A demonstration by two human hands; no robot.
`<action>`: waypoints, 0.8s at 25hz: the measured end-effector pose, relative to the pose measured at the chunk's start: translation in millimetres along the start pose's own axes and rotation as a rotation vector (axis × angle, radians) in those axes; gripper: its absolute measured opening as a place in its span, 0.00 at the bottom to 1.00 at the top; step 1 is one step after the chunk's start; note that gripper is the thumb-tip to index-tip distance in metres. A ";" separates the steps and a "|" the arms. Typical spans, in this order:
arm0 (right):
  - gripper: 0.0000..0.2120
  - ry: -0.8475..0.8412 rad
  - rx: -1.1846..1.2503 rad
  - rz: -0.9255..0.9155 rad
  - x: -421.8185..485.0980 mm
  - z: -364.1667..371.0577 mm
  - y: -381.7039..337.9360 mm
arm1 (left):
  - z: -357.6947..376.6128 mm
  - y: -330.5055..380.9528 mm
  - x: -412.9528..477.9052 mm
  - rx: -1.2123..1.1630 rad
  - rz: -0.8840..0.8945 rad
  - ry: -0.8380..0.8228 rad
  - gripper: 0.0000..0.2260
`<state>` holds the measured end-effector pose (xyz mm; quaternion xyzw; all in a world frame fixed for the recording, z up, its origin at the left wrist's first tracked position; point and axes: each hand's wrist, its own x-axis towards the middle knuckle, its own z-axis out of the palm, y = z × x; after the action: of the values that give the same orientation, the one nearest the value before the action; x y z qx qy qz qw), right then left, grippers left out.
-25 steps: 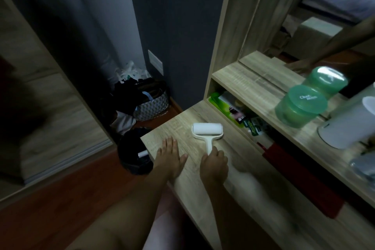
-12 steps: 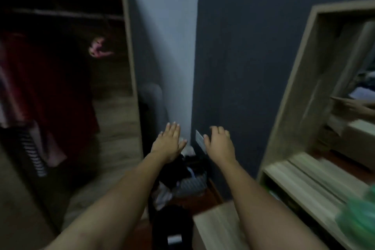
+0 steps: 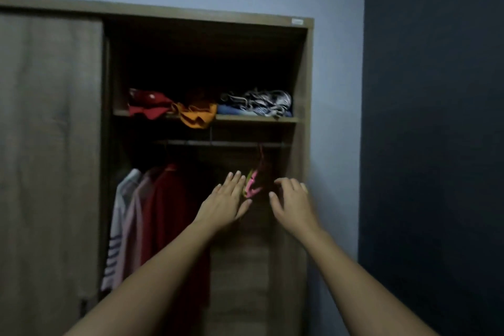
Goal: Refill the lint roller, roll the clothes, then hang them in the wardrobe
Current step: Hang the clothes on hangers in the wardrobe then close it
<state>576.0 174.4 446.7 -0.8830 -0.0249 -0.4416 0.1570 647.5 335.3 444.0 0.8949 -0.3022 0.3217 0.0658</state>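
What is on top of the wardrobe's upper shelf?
On the shelf lie a red garment, an orange one drooping over the edge, and a patterned pile over blue fabric. The space behind them is too dark to see.

The wardrobe [image 3: 301, 90] stands open in a dim room, its sliding door [image 3: 51, 144] pushed to the left. Inside it, a shelf [image 3: 253, 118] holds a red cloth [image 3: 148, 106], an orange cloth [image 3: 197, 116] that droops over the edge, and a striped pile [image 3: 261, 103]. Under the shelf runs a rail [image 3: 218, 142]. A red shirt [image 3: 171, 221] and a striped shirt [image 3: 120, 232] hang from it on the wardrobe's left side. A small pink thing [image 3: 252, 184] hangs from it too, blurry, further right. The left hand [image 3: 226, 200] reaches up with flat fingers, just beside the pink thing. The right hand [image 3: 293, 203] is on its other side, fingers curled and empty.
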 end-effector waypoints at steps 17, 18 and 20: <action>0.37 -0.015 0.015 -0.250 292.6 129.6 -136.6 | -66.9 -319.3 168.4 0.317 -0.181 0.368 0.49; 0.39 -0.070 -0.021 -0.245 306.3 133.5 -141.4 | -65.9 -325.7 173.8 0.297 -0.191 0.322 0.52; 0.41 -0.212 -0.092 -0.230 329.2 144.7 -146.2 | -55.7 -336.0 181.6 0.319 -0.190 0.246 0.56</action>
<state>861.5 325.4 662.2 -0.9223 -0.1223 -0.3615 0.0614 924.4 533.9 625.2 0.8725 -0.1516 0.4643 -0.0103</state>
